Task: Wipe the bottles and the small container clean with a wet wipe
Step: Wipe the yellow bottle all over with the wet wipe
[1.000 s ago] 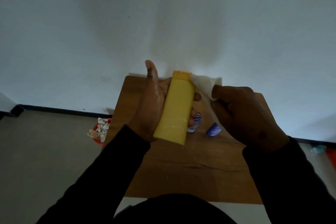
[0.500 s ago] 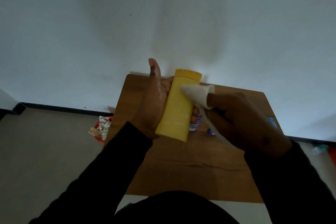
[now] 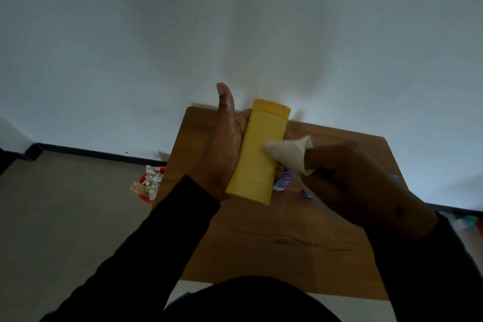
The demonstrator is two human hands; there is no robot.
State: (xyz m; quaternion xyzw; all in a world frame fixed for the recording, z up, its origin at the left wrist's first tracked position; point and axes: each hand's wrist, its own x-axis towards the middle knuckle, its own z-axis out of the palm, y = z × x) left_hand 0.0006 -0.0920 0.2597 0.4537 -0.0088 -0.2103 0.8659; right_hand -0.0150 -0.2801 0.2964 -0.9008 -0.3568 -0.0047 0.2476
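- Yellow bottle [image 3: 257, 154] at frame center, held above wooden table [image 3: 261, 243], cap end pointing away.
- Left hand [image 3: 224, 149] cradled it from behind; thumb stuck up, fingers wrapped round the far side, mostly hidden.
- Right hand [image 3: 366, 185] fisted on white wet wipe [image 3: 287, 153]; wipe tip touched bottle's front, mid-body.
- Progress: wiping of yellow bottle underway, prob not finished; can't tell how clean.
- Blue-white striped item [image 3: 283, 181] on table behind the bottle, partly hidden; looked untouched, so likely left to do.
- Red bin w/ crumpled scraps [image 3: 150, 181] on floor, left of table.
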